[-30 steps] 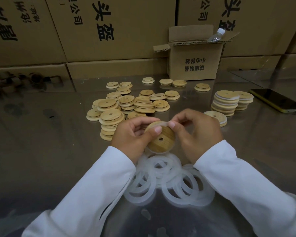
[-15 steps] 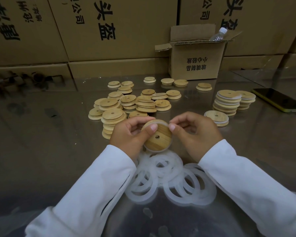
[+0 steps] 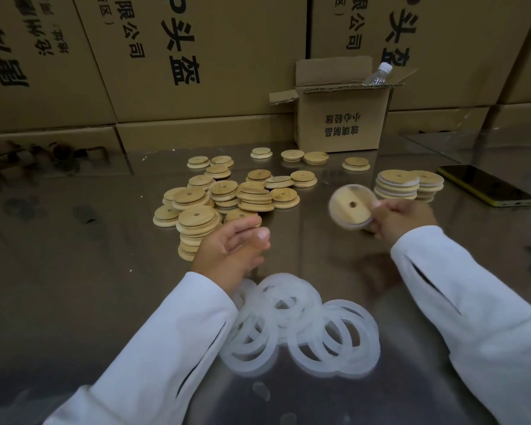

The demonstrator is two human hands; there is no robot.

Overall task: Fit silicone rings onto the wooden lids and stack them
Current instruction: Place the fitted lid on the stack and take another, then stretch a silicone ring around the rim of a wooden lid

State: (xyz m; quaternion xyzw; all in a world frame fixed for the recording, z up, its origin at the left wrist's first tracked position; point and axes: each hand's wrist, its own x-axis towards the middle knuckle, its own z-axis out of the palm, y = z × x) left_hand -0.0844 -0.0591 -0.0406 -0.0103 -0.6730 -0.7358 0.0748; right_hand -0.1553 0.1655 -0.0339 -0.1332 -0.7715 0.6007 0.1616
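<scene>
right hand (image 3: pixel 402 217): pinches a lid (image 3: pixel 351 207) by its edge, white ring seemingly on, face tilted toward the camera, blurred.
stack (image 3: pixel 397 184): ringed lids, just beyond that hand; by far the nearer hand, nothing between.
left hand (image 3: pixel 233 246): empty, fingers loosely curled, over the near edge of the rings (image 3: pixel 301 326), beside the bare lids (image 3: pixel 224 197).
phone (image 3: pixel 485 185): right of the stack, apart.
box (image 3: pixel 341 121): at back.

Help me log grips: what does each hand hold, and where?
The right hand pinches a wooden lid by its right edge; the left hand holds nothing.
</scene>
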